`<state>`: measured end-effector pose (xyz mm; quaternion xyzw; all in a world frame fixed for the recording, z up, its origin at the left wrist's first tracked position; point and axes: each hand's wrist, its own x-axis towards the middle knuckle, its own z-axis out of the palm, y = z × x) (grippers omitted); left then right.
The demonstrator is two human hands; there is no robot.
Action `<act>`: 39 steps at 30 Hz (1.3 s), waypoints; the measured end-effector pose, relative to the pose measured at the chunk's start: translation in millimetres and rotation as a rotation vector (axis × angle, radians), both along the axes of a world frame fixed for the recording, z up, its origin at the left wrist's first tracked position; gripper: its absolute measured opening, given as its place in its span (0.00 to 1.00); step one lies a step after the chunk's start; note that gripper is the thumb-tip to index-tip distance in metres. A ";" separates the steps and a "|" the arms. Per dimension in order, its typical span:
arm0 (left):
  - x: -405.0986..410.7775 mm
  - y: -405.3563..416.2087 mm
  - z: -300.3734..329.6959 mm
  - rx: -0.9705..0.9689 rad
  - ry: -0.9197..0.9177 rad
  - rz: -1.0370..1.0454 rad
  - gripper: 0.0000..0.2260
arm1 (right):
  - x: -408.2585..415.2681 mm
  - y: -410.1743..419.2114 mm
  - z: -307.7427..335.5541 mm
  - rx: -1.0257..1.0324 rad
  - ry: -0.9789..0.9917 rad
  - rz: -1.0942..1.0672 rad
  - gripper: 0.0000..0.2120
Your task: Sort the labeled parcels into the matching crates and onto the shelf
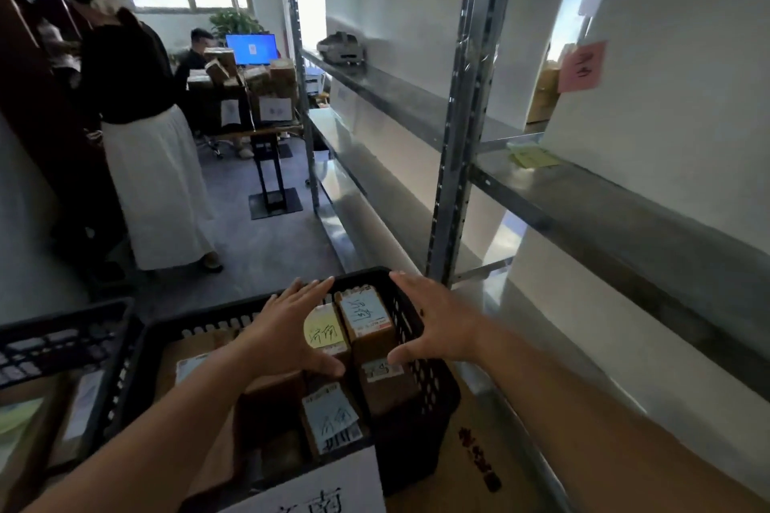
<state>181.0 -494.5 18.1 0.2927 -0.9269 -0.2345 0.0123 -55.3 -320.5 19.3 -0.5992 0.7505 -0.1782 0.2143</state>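
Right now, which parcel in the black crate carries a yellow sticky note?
The parcel with the yellow note, at the crate's far end beside the left hand. Its neighbours show white or pale blue labels.

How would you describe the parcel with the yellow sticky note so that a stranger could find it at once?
Find the black crate beside the metal shelf. Between the left hand and the right hand stand brown parcels. Only the parcel with the yellow note carries yellow; its neighbours have white or blue labels.

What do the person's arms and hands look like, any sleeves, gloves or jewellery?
Both forearms are bare as far as the picture shows, no sleeves in view. The left hand and right hand wear no gloves, and no rings, watch or bracelet show.
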 end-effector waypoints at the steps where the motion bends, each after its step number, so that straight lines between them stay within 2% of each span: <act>1: 3.7 2.9 3.8 -0.002 0.005 -0.020 0.63 | 7.9 7.9 3.5 -0.006 -0.003 -0.019 0.63; 7: 13.3 27.7 18.4 -0.006 -0.014 -0.203 0.65 | 47.4 61.6 21.9 -0.011 0.043 -0.163 0.62; 14: -9.6 89.0 21.0 -0.026 -0.011 -0.401 0.63 | 76.4 163.6 22.8 -0.044 -0.029 -0.404 0.59; 17: -23.9 133.2 27.1 0.013 -0.013 -0.488 0.61 | 84.8 217.2 23.2 -0.025 -0.011 -0.509 0.59; 25: -69.2 262.1 32.3 -0.046 0.065 -0.790 0.57 | 105.1 361.6 33.3 0.010 0.071 -0.726 0.62; 31: -86.6 356.9 30.0 -0.017 0.097 -0.965 0.59 | 131.0 468.3 32.6 0.006 0.067 -0.893 0.62; 39: -92.7 517.9 16.4 -0.045 0.024 -1.113 0.61 | 180.3 620.8 16.6 0.007 0.072 -1.068 0.63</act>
